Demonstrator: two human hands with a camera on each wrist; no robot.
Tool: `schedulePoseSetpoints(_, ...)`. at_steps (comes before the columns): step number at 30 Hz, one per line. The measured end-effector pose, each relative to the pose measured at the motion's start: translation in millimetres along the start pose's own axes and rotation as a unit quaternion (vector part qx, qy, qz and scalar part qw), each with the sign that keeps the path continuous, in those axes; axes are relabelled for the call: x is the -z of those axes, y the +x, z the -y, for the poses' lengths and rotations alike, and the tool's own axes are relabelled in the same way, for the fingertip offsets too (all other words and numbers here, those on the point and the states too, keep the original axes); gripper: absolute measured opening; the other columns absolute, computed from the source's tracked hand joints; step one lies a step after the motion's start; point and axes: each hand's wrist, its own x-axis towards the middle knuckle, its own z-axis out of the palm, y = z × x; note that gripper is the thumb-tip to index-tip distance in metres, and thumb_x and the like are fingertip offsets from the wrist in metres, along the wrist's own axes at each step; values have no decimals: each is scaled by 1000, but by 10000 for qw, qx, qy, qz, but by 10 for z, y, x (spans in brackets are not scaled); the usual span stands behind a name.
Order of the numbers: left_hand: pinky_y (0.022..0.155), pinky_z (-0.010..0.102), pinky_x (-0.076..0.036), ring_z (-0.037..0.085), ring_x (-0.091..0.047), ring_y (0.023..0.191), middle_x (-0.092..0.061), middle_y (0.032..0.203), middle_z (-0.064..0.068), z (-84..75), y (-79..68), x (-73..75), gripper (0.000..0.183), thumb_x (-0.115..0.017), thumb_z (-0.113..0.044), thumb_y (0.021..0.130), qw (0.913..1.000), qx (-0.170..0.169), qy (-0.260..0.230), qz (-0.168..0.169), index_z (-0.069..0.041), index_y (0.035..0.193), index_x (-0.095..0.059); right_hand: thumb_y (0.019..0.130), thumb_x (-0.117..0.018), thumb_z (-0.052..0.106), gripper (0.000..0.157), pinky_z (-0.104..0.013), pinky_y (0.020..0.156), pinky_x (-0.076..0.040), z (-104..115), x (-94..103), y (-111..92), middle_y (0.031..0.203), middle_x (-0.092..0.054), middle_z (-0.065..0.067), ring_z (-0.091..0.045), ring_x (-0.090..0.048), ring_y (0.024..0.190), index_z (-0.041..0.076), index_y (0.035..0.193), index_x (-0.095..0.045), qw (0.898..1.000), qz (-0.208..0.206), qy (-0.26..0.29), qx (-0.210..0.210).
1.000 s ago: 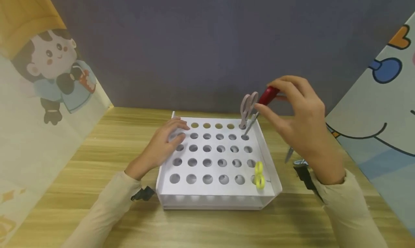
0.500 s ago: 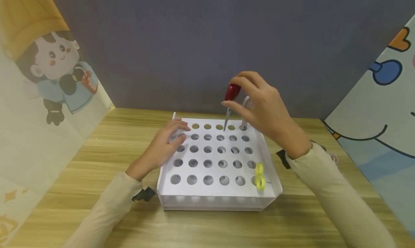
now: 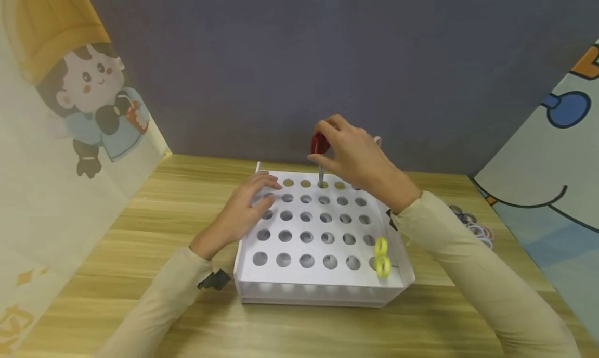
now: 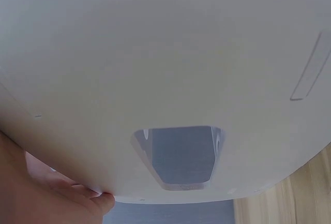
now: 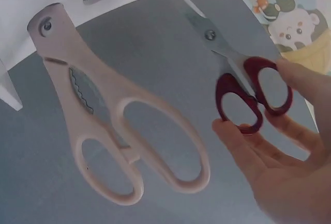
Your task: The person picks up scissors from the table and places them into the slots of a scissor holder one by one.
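1. Head view: the right hand (image 3: 353, 152) pinches the red scissors (image 3: 319, 143) by their handles, probably so the blades can point down; their tip is at a back-row hole, third from the right.
2. Left hand (image 3: 245, 204), fingers relaxed and gripping nothing, rests over the left edge of the white rack (image 3: 317, 249), perhaps to steady it.
3. Pink scissors (image 5: 101, 79) stand handles up in the rack.
4. Compared with one second ago, the red scissors moved left, away from the pink ones, and became more upright.
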Motion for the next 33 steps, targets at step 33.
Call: schedulePoseSetpoints(33,121,55,-17,31,-32,145,-52,144,14,-32,7,-13,25,-59,-12,96,9998,164,63,47,-7,119,-66,93,-72,19,47,-44,82,-55,-18,118,-424,117,-64,-16,-28,-64,96,1,133,-55,9913,1209,125,-504)
